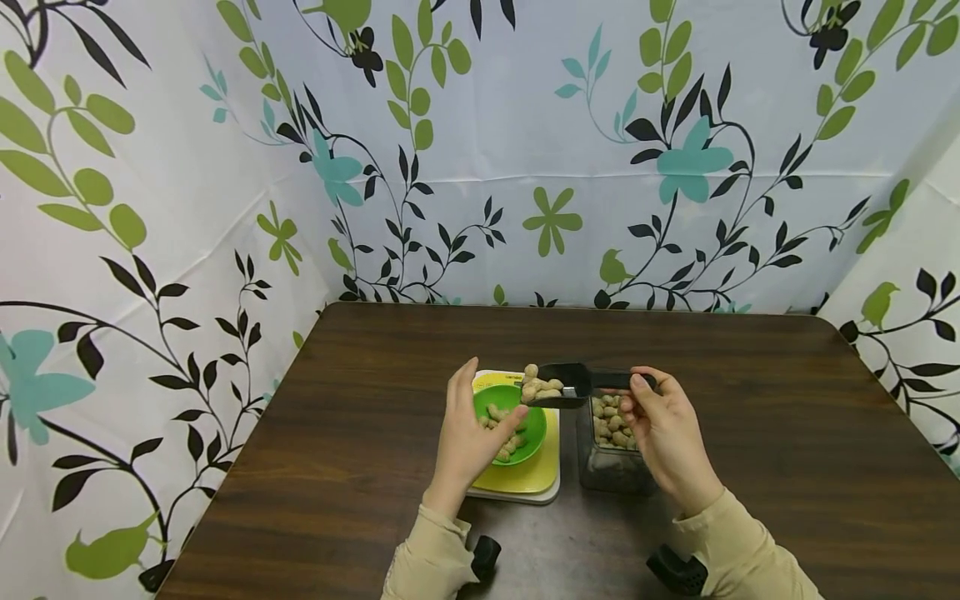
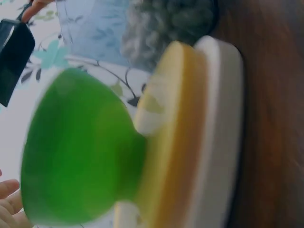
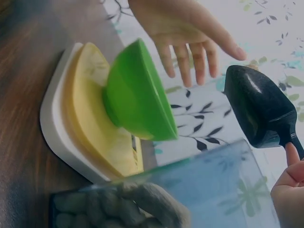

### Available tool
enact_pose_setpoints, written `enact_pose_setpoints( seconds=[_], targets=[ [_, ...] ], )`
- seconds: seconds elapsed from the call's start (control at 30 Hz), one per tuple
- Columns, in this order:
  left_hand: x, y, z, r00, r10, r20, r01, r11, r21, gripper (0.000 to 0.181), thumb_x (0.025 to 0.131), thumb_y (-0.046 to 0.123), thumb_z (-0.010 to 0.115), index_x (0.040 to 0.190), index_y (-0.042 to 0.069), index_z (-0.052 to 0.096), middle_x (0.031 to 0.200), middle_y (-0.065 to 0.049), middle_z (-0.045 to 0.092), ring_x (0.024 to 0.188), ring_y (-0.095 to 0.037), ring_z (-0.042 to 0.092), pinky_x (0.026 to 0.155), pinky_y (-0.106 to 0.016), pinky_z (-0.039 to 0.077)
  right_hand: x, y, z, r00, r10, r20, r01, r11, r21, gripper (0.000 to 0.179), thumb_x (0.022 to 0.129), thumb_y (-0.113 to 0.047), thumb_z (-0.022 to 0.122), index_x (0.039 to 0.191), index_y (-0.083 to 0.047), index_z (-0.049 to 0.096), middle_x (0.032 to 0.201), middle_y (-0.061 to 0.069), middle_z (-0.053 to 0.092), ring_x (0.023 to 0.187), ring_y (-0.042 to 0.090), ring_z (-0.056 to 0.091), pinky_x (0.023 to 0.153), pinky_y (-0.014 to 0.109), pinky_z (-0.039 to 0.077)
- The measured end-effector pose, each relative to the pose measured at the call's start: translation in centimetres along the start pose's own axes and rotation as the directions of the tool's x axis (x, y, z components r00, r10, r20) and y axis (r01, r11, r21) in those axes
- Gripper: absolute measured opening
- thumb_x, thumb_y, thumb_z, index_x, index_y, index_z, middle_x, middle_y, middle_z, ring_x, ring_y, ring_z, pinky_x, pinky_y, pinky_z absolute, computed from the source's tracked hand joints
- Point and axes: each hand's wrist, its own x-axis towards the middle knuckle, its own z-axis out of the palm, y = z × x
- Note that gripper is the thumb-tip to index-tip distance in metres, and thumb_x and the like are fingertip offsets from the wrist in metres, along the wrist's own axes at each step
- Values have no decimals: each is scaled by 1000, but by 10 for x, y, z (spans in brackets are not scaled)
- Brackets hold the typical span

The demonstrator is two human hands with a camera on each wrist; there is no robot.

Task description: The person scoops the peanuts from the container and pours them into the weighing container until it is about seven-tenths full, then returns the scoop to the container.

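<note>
My right hand [image 1: 670, 437] grips the handle of a black scoop [image 1: 564, 374], which carries several unshelled peanuts [image 1: 542, 388]. The scoop is held above the gap between a green bowl [image 1: 536, 429] and a clear container [image 1: 617, 473], its mouth toward the bowl's right rim. Peanuts lie in the bowl, which stands on a yellow-topped kitchen scale [image 1: 525, 477] with a white base. My left hand [image 1: 472, 437] is beside the bowl's left side, fingers extended and thumb spread near the scoop's mouth. In the right wrist view, the left hand [image 3: 187, 21] holds nothing.
More peanuts [image 1: 611, 421] fill the clear container, just right of the scale. Everything stands on a dark brown wooden table [image 1: 360, 400]. Leaf-patterned cloth [image 1: 465, 225] hangs behind the table and at both sides. Black wrist devices [image 1: 486, 557] sit at both sleeves.
</note>
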Motion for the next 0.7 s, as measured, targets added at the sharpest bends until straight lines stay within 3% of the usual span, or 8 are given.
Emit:
enact_pose_setpoints(
  seconds=[0.1,0.3,0.43,0.6,0.7],
  targets=[
    [-6,-10,-4,999,-48,-3,48,999,-3,87,79,52,67,147,17,26,148,-9,30,132,-34,40,97,-56,42,0,3,5,1000,16,8,-16,1000,-21,26,98,-26,46,115,-12,33,83,-6,53,70,3,46,64,16,41],
    [-18,-25,-1,988,-134,69,134,991,18,101,74,57,70,150,18,17,150,-10,26,133,-35,38,97,-56,42,2,7,9,999,36,12,-36,998,-59,27,97,-29,46,115,-14,33,82,-7,54,70,4,45,63,16,40],
    [-23,-29,4,979,-171,109,168,985,30,109,70,61,71,151,21,11,151,-10,24,132,-36,39,96,-57,42,2,11,11,1000,12,29,-6,984,-180,27,98,-30,46,117,-14,33,75,-6,52,69,5,46,64,18,41],
    [-28,-33,6,979,-164,117,158,985,65,117,64,63,74,151,21,9,152,-9,24,128,-35,44,93,-54,45,-1,18,16,991,-111,73,131,902,-412,30,100,-23,44,122,-4,36,73,-3,52,67,10,51,62,21,45],
    [-29,-35,7,981,-151,119,140,986,95,121,60,65,76,151,19,10,151,-8,25,125,-33,47,90,-52,47,-4,20,18,976,-193,98,216,850,-480,28,99,-15,44,122,0,38,72,-1,53,65,13,53,60,23,47]
  ],
)
